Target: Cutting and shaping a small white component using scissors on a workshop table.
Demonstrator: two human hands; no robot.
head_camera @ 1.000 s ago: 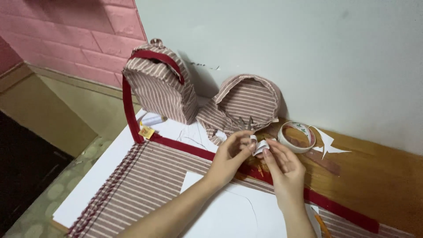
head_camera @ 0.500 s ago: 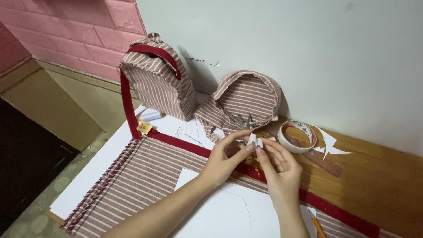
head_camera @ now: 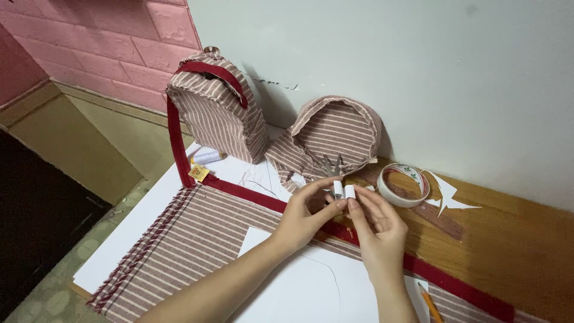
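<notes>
My left hand point(head_camera: 306, 216) and my right hand point(head_camera: 375, 230) meet above a red band point(head_camera: 335, 230) on the striped fabric point(head_camera: 197, 239). Each pinches a small white cylindrical piece at its fingertips: the left hand's piece point(head_camera: 338, 189) and the right hand's piece point(head_camera: 350, 191) sit side by side, almost touching. I cannot tell what the pieces are. A roll of tape point(head_camera: 405, 184) lies just right of the fingers. Scissors point(head_camera: 332, 166) lie just behind them.
A striped fabric backpack point(head_camera: 215, 113) and a rounded striped fabric part point(head_camera: 338, 131) lean against the wall. A white thread spool point(head_camera: 208, 157), a yellow tag point(head_camera: 199, 173), white paper scraps point(head_camera: 448, 196), a white paper pattern point(head_camera: 305, 287) and a pencil point(head_camera: 429, 302) lie around on the wooden table point(head_camera: 514, 251).
Both hands stay together by the tape roll with only small finger movements. The white thing between the fingertips now shows as two short pieces held side by side.
</notes>
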